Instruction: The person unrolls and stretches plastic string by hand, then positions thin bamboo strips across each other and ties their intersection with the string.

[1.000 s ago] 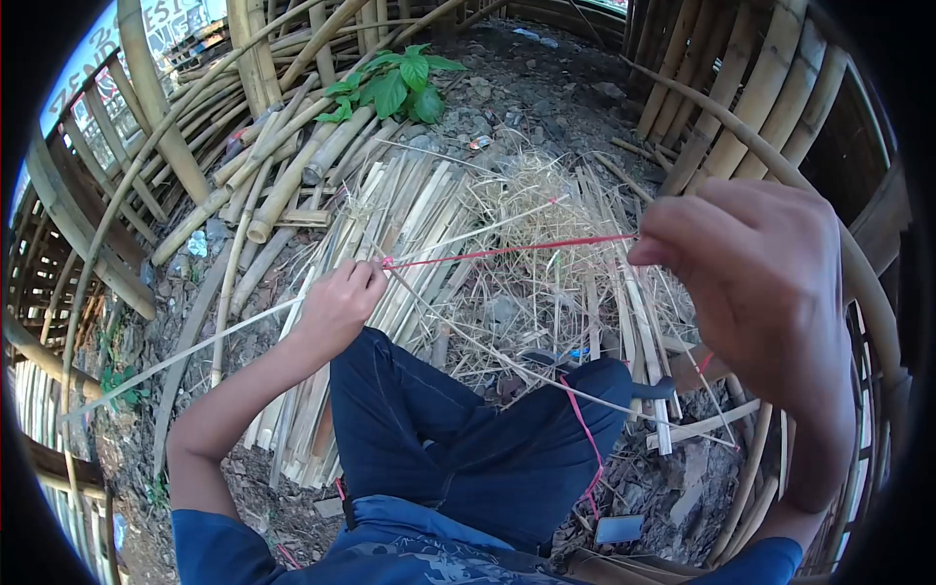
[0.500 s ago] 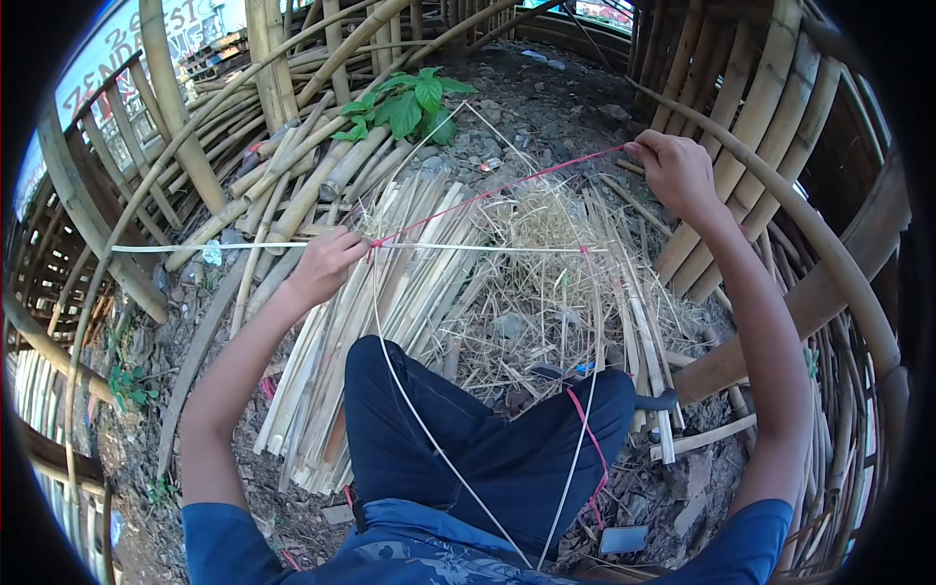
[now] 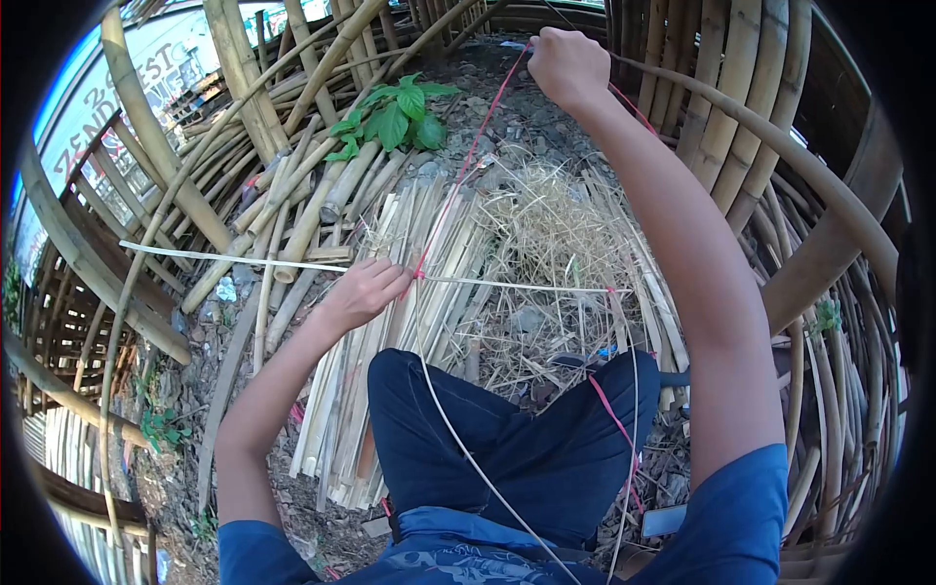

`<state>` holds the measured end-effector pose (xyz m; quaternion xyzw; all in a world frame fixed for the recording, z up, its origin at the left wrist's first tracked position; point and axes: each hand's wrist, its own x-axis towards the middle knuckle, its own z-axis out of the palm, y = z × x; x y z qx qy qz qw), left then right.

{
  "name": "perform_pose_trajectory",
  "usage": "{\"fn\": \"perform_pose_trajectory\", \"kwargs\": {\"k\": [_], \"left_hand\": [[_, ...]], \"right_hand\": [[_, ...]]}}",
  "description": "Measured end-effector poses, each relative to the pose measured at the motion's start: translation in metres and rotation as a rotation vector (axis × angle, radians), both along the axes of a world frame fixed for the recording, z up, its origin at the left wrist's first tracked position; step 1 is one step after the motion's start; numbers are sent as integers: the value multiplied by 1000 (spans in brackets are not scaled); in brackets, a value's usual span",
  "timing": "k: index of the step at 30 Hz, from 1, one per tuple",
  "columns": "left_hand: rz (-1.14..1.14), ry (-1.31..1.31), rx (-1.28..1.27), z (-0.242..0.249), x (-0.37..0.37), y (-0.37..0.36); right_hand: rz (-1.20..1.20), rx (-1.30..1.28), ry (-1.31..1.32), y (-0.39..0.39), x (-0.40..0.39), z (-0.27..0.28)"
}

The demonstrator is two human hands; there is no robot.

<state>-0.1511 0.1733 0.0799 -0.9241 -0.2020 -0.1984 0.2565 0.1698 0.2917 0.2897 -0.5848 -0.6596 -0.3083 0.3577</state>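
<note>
My left hand (image 3: pixel 369 291) is closed in a pinch around the crossing of a thin pale bamboo strip (image 3: pixel 531 286) and a bent strip, where a pink string (image 3: pixel 466 166) is tied. High at the top, my right hand (image 3: pixel 570 66) is a fist holding that string, drawn up taut from the crossing; a loose end trails behind my wrist. A second pink knot (image 3: pixel 611 291) sits at the strip's right part. The bent strips (image 3: pixel 458 436) run down over my lap and converge near my shirt.
Split bamboo slats (image 3: pixel 336 409) lie on the ground beyond my knees, beside dry shavings (image 3: pixel 546 219). A green plant (image 3: pixel 395 117) grows near stacked bamboo poles (image 3: pixel 317 195). Bamboo walls stand on both sides. Another pink string (image 3: pixel 612 419) hangs over my right knee, near a small rectangular object (image 3: pixel 663 522).
My right hand has moved up and to the left, pulling the pink string steeply upward. My left hand, still at the crossing, appears lower and further right, as the whole view has shifted.
</note>
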Motion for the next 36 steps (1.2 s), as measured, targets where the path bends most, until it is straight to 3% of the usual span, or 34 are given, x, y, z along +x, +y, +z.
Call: {"fn": "perform_pose_trajectory", "kwargs": {"k": [13,16,22,25,27,28,30,34,36], "left_hand": [[-28,-128,-190,-8,-7,10],[-7,28,-51,7,4,0],[-55,-88,-52,0,6,3],[-22,-84,-47,0,4,1],[2,-110,-50,-4,1,2],[27,-137,-55,-7,-1,2],[61,-162,-65,-10,-5,5],[142,-246,-55,-23,-25,20],[210,-263,-68,-23,-36,27]], "right_hand": [[49,-93,151,9,-65,-3],[41,-120,165,12,-70,-5],[65,-64,178,16,-65,-7],[105,-178,108,17,-59,-10],[10,-193,-211,1,-53,-14],[11,-194,-210,-5,-49,-20],[84,73,-442,-19,-37,-30],[353,-6,-838,-95,19,-42],[312,-87,-919,-130,60,-38]]}}
